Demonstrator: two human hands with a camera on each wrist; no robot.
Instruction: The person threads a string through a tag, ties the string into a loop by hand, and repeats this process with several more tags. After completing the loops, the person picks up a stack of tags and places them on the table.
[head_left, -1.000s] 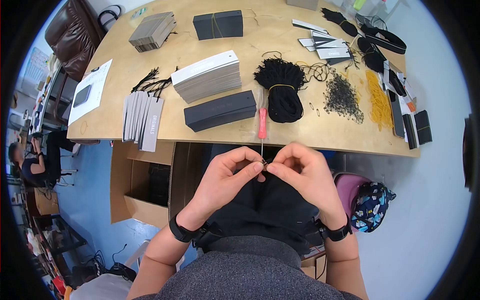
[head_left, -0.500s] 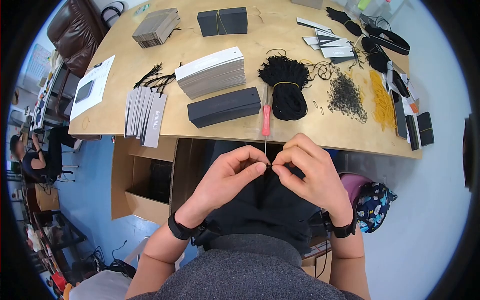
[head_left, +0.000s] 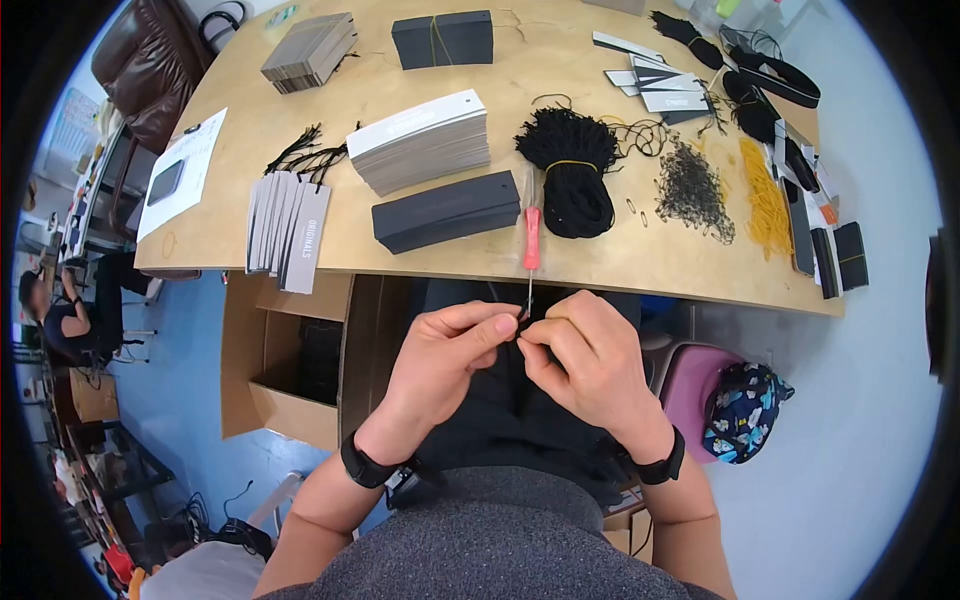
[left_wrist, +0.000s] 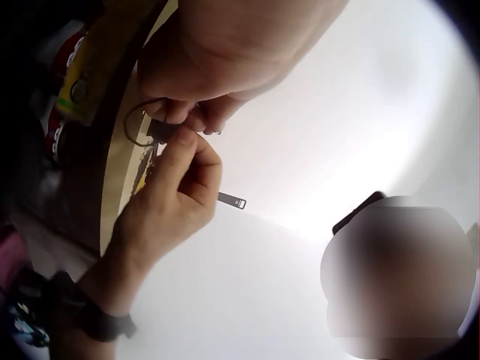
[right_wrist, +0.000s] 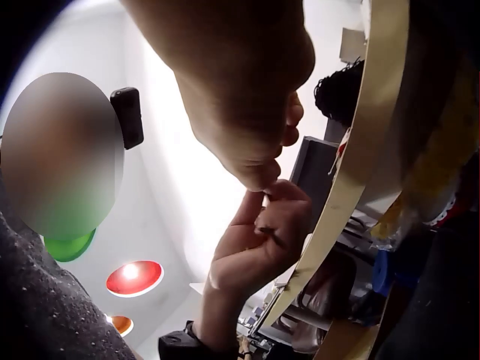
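Grip narrow: your left hand [head_left: 432,362] and right hand [head_left: 592,362] pinch a small dark piece [left_wrist: 159,131] off the tabletop's near edge [head_left: 440,268], apparently positioned for fine handling

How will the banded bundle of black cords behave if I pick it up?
The bundle of black cords will probably sag, being many thin strands. The yellow band looks likely to keep it gathered if gripped there. Its fringed far end may trail or snag, since those strands splay out.
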